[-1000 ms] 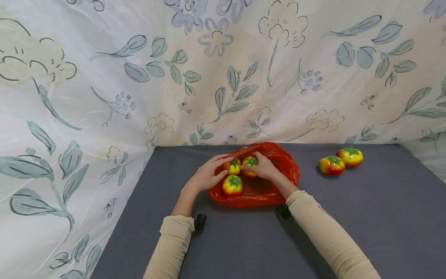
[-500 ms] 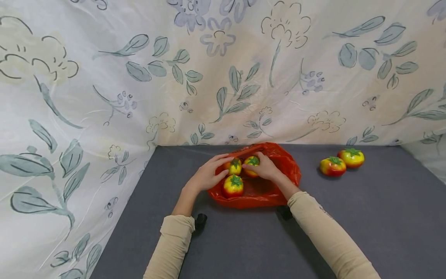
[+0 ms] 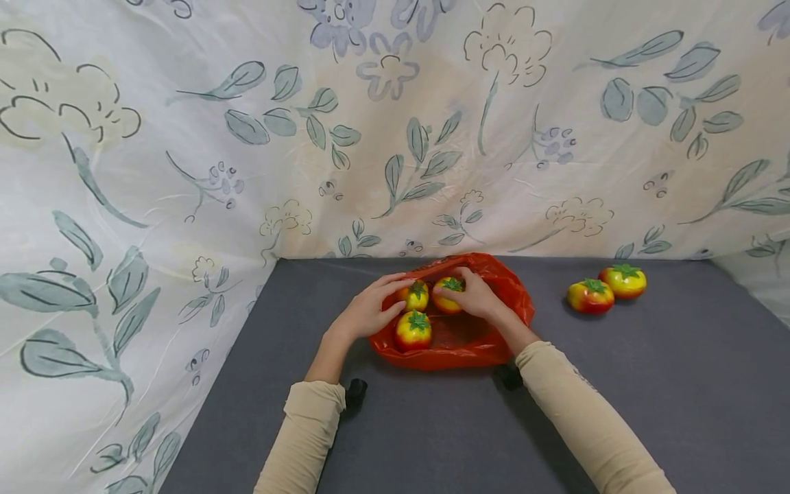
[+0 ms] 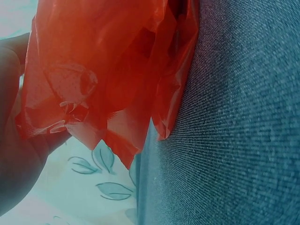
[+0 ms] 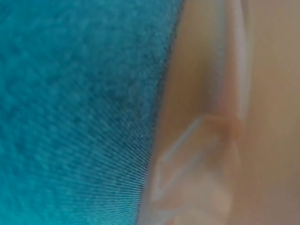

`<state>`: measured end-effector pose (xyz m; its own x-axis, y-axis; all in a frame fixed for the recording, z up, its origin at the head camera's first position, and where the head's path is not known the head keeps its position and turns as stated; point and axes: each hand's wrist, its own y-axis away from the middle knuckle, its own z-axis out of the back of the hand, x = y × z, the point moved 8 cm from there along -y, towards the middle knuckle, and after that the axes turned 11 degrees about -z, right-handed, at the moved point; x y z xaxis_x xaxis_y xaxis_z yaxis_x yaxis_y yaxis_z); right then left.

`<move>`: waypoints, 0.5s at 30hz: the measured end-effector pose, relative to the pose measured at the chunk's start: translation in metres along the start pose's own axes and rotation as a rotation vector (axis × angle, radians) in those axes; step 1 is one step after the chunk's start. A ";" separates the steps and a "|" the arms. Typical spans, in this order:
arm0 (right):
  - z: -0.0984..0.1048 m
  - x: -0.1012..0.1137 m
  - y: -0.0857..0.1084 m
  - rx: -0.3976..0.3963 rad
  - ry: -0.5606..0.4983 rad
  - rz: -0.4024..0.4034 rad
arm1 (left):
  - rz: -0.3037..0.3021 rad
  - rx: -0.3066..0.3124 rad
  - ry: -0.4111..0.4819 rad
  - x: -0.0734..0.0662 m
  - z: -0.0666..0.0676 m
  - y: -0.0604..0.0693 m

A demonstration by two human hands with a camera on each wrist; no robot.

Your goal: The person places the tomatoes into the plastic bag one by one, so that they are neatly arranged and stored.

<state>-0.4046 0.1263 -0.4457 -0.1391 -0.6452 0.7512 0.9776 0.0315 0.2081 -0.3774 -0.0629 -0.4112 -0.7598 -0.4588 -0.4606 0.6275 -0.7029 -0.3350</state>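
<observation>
A crumpled red plastic bag (image 3: 459, 358) lies with its mouth spread wide. At its left side my left hand (image 3: 365, 310) holds the rim, the fingers and thumb reaching in beside a red-and-yellow tomato (image 3: 417, 296) with a green leafy top. Another such tomato (image 3: 412, 332) sits just in front, inside the bag. My right hand (image 3: 474, 296) grips a third tomato (image 3: 448, 302) within the bag, thumb on its near side. In the left wrist view, the bag's wall (image 4: 108, 70) covers much of the left hand (image 4: 21, 154). The right wrist view is too blurred for detail.
Two more tomatoes, a nearer one (image 3: 590, 298) and a farther one (image 3: 623, 281), rest on the dark grey tabletop (image 3: 426, 432) at the right. A floral cloth (image 3: 401, 137) hangs behind the table and along its left side.
My right hand has shifted slightly to the right, along with the tomato in it. The left hand stays at the bag's left side. The head view has shifted a little.
</observation>
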 end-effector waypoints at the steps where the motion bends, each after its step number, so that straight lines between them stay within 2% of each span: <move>1: 0.001 0.001 0.000 0.001 -0.004 0.009 | 0.000 0.001 0.000 0.000 0.000 0.000; 9: 0.008 0.003 0.004 0.021 -0.071 0.020 | -0.002 0.005 -0.001 0.000 0.000 0.000; 15: 0.018 0.003 0.007 0.004 -0.024 0.008 | -0.004 0.006 -0.003 0.000 -0.001 0.000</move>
<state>-0.4007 0.1381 -0.4309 -0.1350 -0.6264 0.7677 0.9781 0.0398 0.2045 -0.3774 -0.0627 -0.4121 -0.7628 -0.4576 -0.4568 0.6233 -0.7082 -0.3316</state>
